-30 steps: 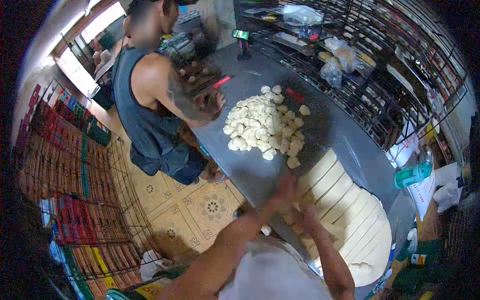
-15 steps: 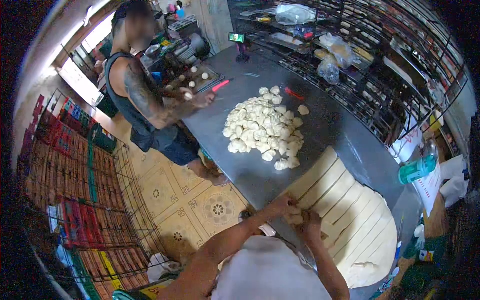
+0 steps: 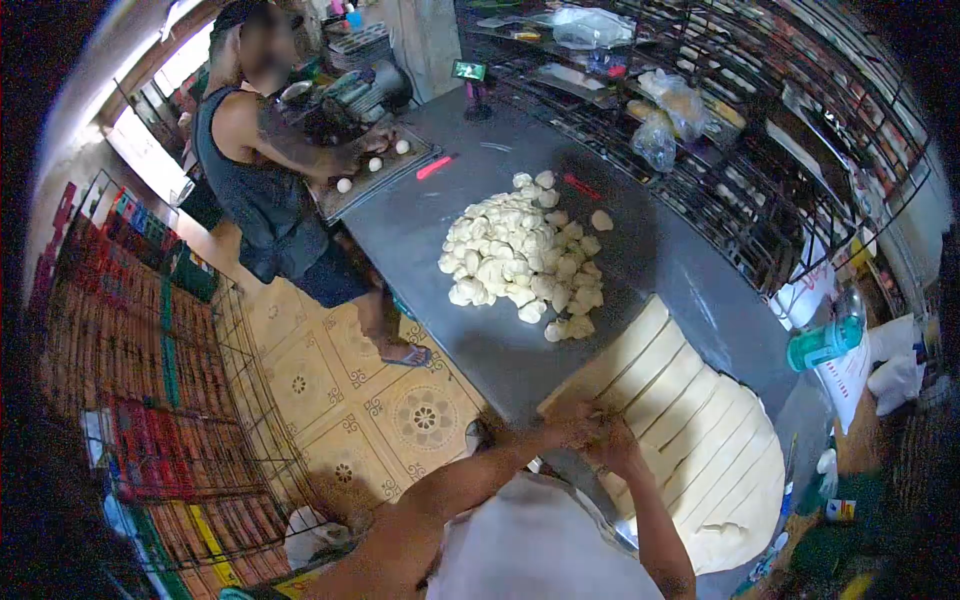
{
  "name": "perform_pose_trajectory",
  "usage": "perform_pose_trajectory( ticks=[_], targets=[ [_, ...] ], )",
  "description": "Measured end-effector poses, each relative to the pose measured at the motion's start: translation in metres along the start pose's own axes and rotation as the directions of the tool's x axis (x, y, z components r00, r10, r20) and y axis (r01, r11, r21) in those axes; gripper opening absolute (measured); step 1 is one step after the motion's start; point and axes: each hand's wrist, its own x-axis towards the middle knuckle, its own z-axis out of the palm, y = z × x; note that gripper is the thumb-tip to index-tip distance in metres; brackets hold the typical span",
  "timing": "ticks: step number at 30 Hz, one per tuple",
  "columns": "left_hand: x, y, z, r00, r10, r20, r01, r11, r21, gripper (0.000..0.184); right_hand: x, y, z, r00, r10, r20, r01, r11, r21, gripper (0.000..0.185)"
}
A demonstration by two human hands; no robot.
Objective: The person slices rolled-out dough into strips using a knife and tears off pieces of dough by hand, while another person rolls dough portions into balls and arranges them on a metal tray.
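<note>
My left hand and my right hand are close together at the near left edge of a large dough sheet. Their fingers are curled in around the end of a dough strip, and the held part is mostly hidden and dark. Parallel cuts divide the sheet into long strips, with one such strip just beyond my hands. Farther off, a heap of small pale dough pieces lies on the dark table.
A co-worker bends over a tray with several dough balls. Red-handled tools and a phone on a stand lie past the heap. Racks line the back; a green bottle is at right. Crates stand left.
My hands have drawn closer together over the dough edge, hiding the dough piece seen between them before. The co-worker has leaned over the tray, reaching both hands to it.
</note>
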Motion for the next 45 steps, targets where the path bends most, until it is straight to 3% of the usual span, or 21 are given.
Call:
perform_pose_trajectory(
  ticks=[1,2,4,6,7,11,17,21,22,23,26,28,29,30,31,33,34,35,36,41,45],
  targets=[
    [0.001,0.001,0.004,0.994,0.047,-0.097,-0.017,0.958,0.287,0.033,0.001,0.000,-0.001,0.996,-0.073,0.050,0.081,0.983,-0.163,0.044],
    [0.000,0.002,0.009,0.994,0.042,-0.100,-0.011,0.958,0.287,0.033,-0.001,0.006,0.001,0.996,-0.074,0.053,0.081,0.984,-0.158,0.044],
    [-0.007,0.006,0.018,0.991,0.050,-0.120,0.013,0.883,0.469,0.034,-0.002,0.041,0.024,0.971,0.237,-0.018,-0.233,0.965,0.122,0.043],
    [-0.006,0.011,0.022,0.988,0.074,-0.136,0.030,0.770,0.637,0.034,0.002,0.076,0.046,0.852,0.524,0.000,-0.482,0.783,0.394,0.041],
    [-0.003,0.015,0.023,0.986,0.092,-0.142,0.037,0.702,0.712,0.035,0.001,0.088,0.056,0.853,0.522,-0.002,-0.479,0.783,0.398,0.041],
    [0.023,0.036,0.013,0.970,0.187,-0.154,0.075,0.374,0.925,0.036,-0.005,0.119,0.083,0.955,0.283,-0.094,-0.298,0.920,-0.253,0.037],
    [0.000,0.094,-0.020,0.954,-0.141,-0.263,0.289,0.650,0.702,0.028,0.000,0.055,0.062,0.923,0.384,0.033,-0.377,0.918,-0.123,0.040],
    [0.016,0.147,-0.044,0.875,-0.410,-0.258,0.484,0.729,0.485,0.025,0.014,0.018,0.032,0.896,0.427,0.126,-0.431,0.902,0.010,0.045],
    [0.027,0.114,-0.043,0.928,-0.113,-0.354,0.307,0.768,0.561,0.023,0.023,0.007,0.023,0.900,0.416,0.127,-0.421,0.907,0.013,0.045],
    [0.038,0.073,-0.045,0.891,0.196,-0.410,0.137,0.744,0.654,0.023,0.033,-0.005,0.014,0.949,0.307,0.074,-0.305,0.952,-0.038,0.043],
    [0.050,0.053,-0.082,0.795,0.069,-0.603,0.369,0.735,0.570,0.031,0.044,-0.030,-0.001,0.997,-0.047,-0.056,0.034,0.978,-0.204,0.036],
    [0.080,0.066,-0.101,0.670,-0.029,-0.742,0.531,0.717,0.451,0.052,0.049,0.046,0.046,0.964,0.261,0.054,-0.243,0.944,-0.223,0.037],
    [0.084,0.092,-0.113,0.677,-0.016,-0.736,0.523,0.714,0.466,0.052,0.061,0.054,0.042,0.965,0.258,0.037,-0.244,0.945,-0.220,0.037],
    [0.069,0.114,-0.125,0.748,0.240,-0.619,0.238,0.774,0.587,0.055,0.071,0.061,0.044,0.939,0.246,-0.239,-0.263,0.964,-0.043,0.039],
    [0.050,0.138,-0.133,0.730,0.488,-0.479,-0.064,0.746,0.663,0.058,0.077,0.061,0.048,0.831,0.264,-0.490,-0.228,0.965,0.132,0.041],
    [0.020,0.154,-0.135,0.948,0.123,-0.293,0.029,0.884,0.467,0.065,0.072,0.056,0.055,0.857,0.236,-0.457,-0.225,0.971,0.080,0.043],
    [0.013,0.155,-0.122,0.949,0.123,-0.289,0.024,0.889,0.457,0.065,0.062,0.053,0.054,0.884,0.206,-0.419,-0.222,0.975,0.011,0.045],
    [0.003,0.150,-0.108,0.965,-0.184,-0.187,0.242,0.897,0.369,0.062,0.053,0.048,0.053,0.911,0.172,-0.375,-0.209,0.976,-0.060,0.046],
    [-0.008,0.145,-0.100,0.882,-0.468,-0.060,0.462,0.831,0.309,0.059,0.048,0.041,0.056,0.936,0.135,-0.324,-0.184,0.975,-0.126,0.048],
    [-0.032,0.043,-0.090,0.977,-0.118,-0.175,0.146,0.977,0.157,0.046,0.036,0.011,0.058,1.000,-0.025,-0.014,0.017,0.908,-0.419,0.057],
    [-0.033,-0.029,-0.055,0.939,0.203,-0.276,-0.187,0.979,0.084,0.036,0.048,-0.002,0.042,0.985,0.152,0.081,-0.137,0.977,-0.165,0.053]
  ],
)
